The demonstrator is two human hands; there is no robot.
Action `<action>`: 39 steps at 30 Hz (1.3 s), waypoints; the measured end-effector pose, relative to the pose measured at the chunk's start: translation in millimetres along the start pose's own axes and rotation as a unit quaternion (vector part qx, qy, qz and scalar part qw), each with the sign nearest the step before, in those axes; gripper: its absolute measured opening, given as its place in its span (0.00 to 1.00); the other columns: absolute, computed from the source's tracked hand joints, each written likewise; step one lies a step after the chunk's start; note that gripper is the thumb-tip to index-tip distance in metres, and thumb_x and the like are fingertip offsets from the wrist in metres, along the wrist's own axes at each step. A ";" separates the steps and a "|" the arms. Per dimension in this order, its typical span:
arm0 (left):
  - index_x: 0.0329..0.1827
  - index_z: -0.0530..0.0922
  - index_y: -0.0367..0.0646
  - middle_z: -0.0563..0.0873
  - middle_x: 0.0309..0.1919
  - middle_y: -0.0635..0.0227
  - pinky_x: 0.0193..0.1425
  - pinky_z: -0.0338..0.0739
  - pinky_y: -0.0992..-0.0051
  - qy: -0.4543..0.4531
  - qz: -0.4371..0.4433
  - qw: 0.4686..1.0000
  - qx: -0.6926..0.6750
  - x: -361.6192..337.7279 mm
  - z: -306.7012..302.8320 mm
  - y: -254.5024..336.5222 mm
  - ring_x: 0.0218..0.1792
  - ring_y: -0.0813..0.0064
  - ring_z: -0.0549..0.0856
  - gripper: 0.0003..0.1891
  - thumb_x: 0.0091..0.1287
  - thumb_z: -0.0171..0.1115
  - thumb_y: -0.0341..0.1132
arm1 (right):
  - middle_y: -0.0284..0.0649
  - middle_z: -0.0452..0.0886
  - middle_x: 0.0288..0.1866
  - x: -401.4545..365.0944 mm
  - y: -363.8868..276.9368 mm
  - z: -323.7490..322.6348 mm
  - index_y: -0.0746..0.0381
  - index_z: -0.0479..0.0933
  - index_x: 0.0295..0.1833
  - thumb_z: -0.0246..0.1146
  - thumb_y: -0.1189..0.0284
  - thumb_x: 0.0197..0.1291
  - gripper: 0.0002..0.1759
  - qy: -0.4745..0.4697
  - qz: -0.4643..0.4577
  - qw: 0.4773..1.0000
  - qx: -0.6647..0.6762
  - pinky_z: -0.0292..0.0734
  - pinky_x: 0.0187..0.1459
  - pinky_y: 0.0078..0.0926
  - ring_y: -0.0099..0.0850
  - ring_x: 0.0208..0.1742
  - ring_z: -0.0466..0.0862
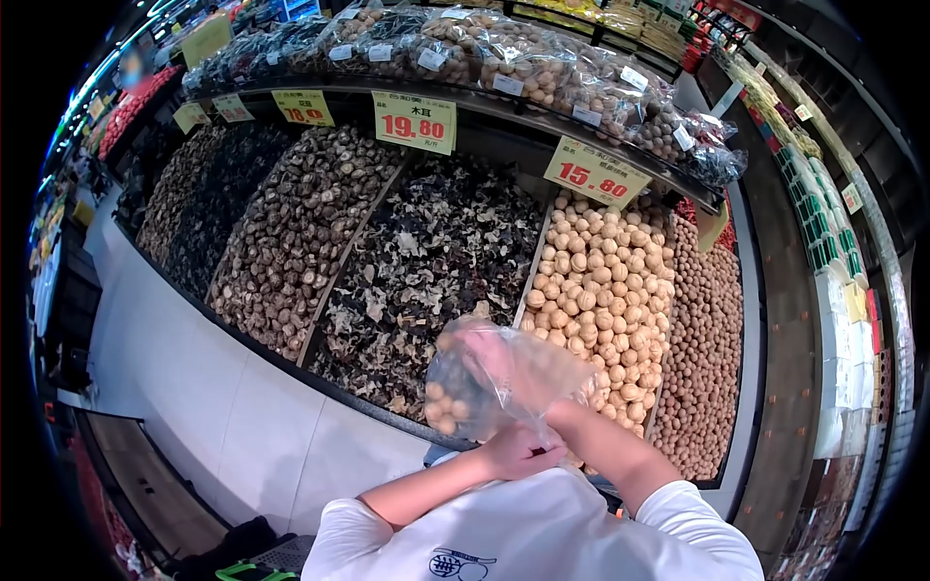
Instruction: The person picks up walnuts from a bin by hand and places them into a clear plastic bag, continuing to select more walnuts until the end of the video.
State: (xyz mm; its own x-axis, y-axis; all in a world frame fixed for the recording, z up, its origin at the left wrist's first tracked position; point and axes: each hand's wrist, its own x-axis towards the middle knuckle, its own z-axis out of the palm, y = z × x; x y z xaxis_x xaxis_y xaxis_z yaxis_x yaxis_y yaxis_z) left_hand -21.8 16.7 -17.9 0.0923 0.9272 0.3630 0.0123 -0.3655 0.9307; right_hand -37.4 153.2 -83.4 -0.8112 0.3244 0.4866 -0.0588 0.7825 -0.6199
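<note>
A clear plastic bag (542,373) hangs over the front of the black fungus bin, with several walnuts (444,412) at its left end. My left hand (523,451) is closed round the bag's gathered mouth, close to my shirt. Reaching into the bag, my right hand (487,360) shows through the cloudy plastic, its fingers blurred, so I cannot tell whether they grip anything. Under and beyond my right forearm lies a bin of loose walnuts (605,290). Dried black fungus (436,242) fills the bin just left of it.
Dried mushrooms (291,223) fill a bin farther left; small brown round goods (707,339) lie at the right. Price signs (414,123) hang from the shelf above, which carries bagged goods (446,53). A pale counter edge (194,358) borders the bins. Packaged goods line the right shelves.
</note>
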 end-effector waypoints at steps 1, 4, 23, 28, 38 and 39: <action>0.24 0.77 0.36 0.78 0.18 0.62 0.28 0.71 0.67 0.005 0.011 1.000 -0.007 -0.4 -0.7 0.2 0.21 0.64 0.77 0.13 0.68 0.61 0.28 | 0.38 0.83 0.47 0.5 -13.5 -6.6 0.62 0.77 0.57 0.57 0.65 0.74 0.14 -0.001 -0.001 1.000 0.002 0.78 0.48 0.32 0.32 0.48 0.82; 0.23 0.77 0.36 0.78 0.18 0.62 0.28 0.71 0.67 0.001 0.001 1.000 0.013 -1.0 -7.9 6.8 0.21 0.65 0.77 0.13 0.69 0.61 0.28 | 0.41 0.82 0.45 -16.2 -31.6 -22.7 0.61 0.78 0.53 0.60 0.69 0.70 0.11 -0.003 0.341 0.878 0.337 0.77 0.45 0.34 0.36 0.45 0.83; 0.25 0.76 0.34 0.80 0.20 0.61 0.33 0.74 0.68 0.006 -0.011 1.000 -0.020 -8.2 -7.6 -1.6 0.24 0.65 0.81 0.11 0.68 0.62 0.26 | 0.44 0.82 0.39 -46.8 -14.0 -20.2 0.63 0.81 0.41 0.61 0.68 0.63 0.09 -0.089 0.248 0.963 -0.056 0.78 0.45 0.37 0.40 0.41 0.83; 0.23 0.73 0.35 0.75 0.18 0.64 0.30 0.69 0.67 0.003 -0.006 1.000 -0.001 -5.0 -7.2 2.1 0.21 0.67 0.75 0.13 0.69 0.60 0.26 | 0.41 0.82 0.45 -43.4 -4.9 -29.0 0.59 0.80 0.56 0.63 0.66 0.65 0.17 -0.057 0.360 0.919 0.147 0.78 0.51 0.37 0.39 0.48 0.83; 0.24 0.72 0.34 0.73 0.17 0.64 0.28 0.67 0.67 -0.011 -0.021 0.999 -0.025 -5.5 -6.0 0.9 0.20 0.69 0.72 0.13 0.69 0.59 0.26 | 0.37 0.84 0.49 -8.6 -29.7 -45.2 0.60 0.84 0.50 0.60 0.63 0.71 0.14 -0.065 0.325 0.891 0.311 0.79 0.47 0.29 0.25 0.47 0.82; 0.24 0.73 0.34 0.74 0.17 0.63 0.28 0.67 0.68 -0.008 -0.023 0.999 -0.024 -6.8 -5.7 0.2 0.20 0.69 0.72 0.13 0.69 0.59 0.27 | 0.36 0.84 0.49 -3.6 -32.7 -45.0 0.60 0.85 0.49 0.60 0.62 0.72 0.15 -0.088 0.279 0.926 0.239 0.79 0.47 0.28 0.24 0.46 0.82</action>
State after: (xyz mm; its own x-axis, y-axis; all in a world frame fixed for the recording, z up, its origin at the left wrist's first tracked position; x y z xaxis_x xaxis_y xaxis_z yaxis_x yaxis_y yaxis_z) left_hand -28.1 10.8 -19.9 0.1090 0.9411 0.3201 -0.0306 -0.3187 0.9474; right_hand -6.3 150.3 -37.2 -0.8731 0.4822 -0.0726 0.1806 0.1814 -0.9667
